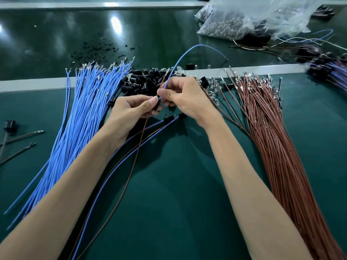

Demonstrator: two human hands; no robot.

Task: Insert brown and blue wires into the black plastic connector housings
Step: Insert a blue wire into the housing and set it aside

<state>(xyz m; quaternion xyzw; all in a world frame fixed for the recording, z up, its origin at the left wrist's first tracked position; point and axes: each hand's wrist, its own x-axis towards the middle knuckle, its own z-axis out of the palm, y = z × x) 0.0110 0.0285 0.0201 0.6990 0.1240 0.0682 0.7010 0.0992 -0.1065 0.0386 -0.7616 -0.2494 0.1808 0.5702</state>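
The left hand (129, 113) pinches a small black housing (157, 104) between thumb and fingertips, held above the green mat (178, 184) at mid-scene, just on the near side of the pile of loose housings (144, 79). The right hand (185, 98) pinches the blue wire (180, 61) a little above its lower end, which meets the top of the housing. The rest of that wire arcs up and away to the far right. A brown wire (139, 145) hangs from the same housing toward the near edge, so it looks already seated, though the fingers hide the cavities and I cannot be sure. The step in hand appears to be seating the blue terminal. To do it well, grip the wire close to the terminal so it cannot buckle, line it up straight with the free cavity, and push along the housing's axis rather than at a slant. The left hand should brace the housing firmly without covering the opening. A light tug afterwards would confirm the latch. The blue bundle (84, 119) lies left and the brown bundle (272, 137) right.
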